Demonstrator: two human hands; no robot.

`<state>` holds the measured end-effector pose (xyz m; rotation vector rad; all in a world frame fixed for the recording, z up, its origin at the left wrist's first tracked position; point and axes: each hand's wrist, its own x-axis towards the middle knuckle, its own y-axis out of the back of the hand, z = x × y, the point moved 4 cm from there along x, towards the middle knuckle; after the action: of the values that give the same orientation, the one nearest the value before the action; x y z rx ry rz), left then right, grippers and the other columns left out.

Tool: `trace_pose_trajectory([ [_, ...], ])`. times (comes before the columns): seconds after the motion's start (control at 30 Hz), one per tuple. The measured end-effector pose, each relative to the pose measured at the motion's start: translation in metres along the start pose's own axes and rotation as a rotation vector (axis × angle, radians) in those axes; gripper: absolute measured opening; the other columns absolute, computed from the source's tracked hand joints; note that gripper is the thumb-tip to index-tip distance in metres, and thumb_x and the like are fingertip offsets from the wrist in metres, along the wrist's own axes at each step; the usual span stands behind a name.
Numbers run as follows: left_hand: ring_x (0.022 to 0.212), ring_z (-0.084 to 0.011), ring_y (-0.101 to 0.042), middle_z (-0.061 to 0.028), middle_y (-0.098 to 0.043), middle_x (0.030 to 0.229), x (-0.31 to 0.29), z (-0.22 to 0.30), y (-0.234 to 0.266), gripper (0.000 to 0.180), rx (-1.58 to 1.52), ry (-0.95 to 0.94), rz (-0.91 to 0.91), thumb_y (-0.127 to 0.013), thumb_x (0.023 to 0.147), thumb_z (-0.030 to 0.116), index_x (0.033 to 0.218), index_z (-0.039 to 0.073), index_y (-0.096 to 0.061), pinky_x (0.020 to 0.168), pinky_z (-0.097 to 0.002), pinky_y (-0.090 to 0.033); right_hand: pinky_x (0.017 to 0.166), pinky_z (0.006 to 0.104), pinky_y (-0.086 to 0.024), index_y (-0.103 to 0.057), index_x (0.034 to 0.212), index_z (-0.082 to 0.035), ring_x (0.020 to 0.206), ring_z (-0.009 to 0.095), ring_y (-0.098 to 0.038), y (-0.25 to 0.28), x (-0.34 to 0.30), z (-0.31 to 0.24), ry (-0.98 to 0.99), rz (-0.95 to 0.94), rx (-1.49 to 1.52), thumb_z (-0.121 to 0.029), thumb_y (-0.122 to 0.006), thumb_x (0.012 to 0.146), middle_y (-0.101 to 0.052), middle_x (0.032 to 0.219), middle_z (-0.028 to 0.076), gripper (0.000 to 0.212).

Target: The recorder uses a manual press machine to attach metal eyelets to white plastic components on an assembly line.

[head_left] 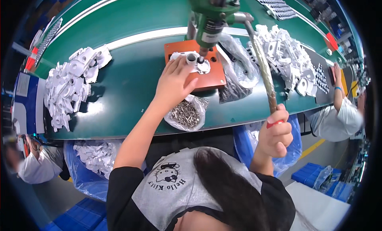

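My left hand lies over a white plastic part, its fingers stretched across it and the thumb standing apart. That part sits on an orange fixture block, with a grey round tube end rising beside my fingertips. The tip of a green hand press comes down onto the part just right of them. My right hand is wrapped round the red-ended grip of the press's long lever. In front of the block, near my left wrist, an open plastic bag holds many small metal screws or pins.
White plastic parts lie heaped at the left and right of the green table. A clear bag of dark pieces flanks the block. Blue lined bins stand below the table edge. Other people sit at both sides.
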<state>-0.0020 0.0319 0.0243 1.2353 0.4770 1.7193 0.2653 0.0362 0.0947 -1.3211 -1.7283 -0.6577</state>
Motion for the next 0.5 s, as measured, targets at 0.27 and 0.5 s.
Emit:
trace_pose_trajectory([
  [0.27, 0.114, -0.0344, -0.049, -0.0172, -0.053, 0.12, 0.035, -0.017, 0.009, 0.048, 0.138, -0.063, -0.02, -0.064, 0.077, 0.032, 0.112, 0.003, -0.051, 0.092, -0.0473, -0.04, 0.076, 0.0354, -0.038, -0.048, 0.069, -0.009, 0.058, 0.017, -0.052, -0.023, 0.125, -0.001, 0.2, -0.118, 0.324, -0.039, -0.048, 0.091, -0.053, 0.062, 0.001, 0.037],
  [0.5, 0.102, -0.0314, -0.057, -0.0123, -0.061, 0.107, 0.071, -0.027, 0.024, 0.047, 0.188, 0.276, -0.538, -0.068, 0.072, 0.037, 0.107, 0.011, -0.051, 0.082, -0.0411, -0.046, 0.067, 0.021, -0.039, -0.058, 0.102, -0.007, 0.065, 0.012, -0.05, -0.121, 0.249, 0.143, -0.466, -0.089, 0.573, -0.031, -0.057, 0.088, -0.055, 0.076, -0.001, 0.028],
])
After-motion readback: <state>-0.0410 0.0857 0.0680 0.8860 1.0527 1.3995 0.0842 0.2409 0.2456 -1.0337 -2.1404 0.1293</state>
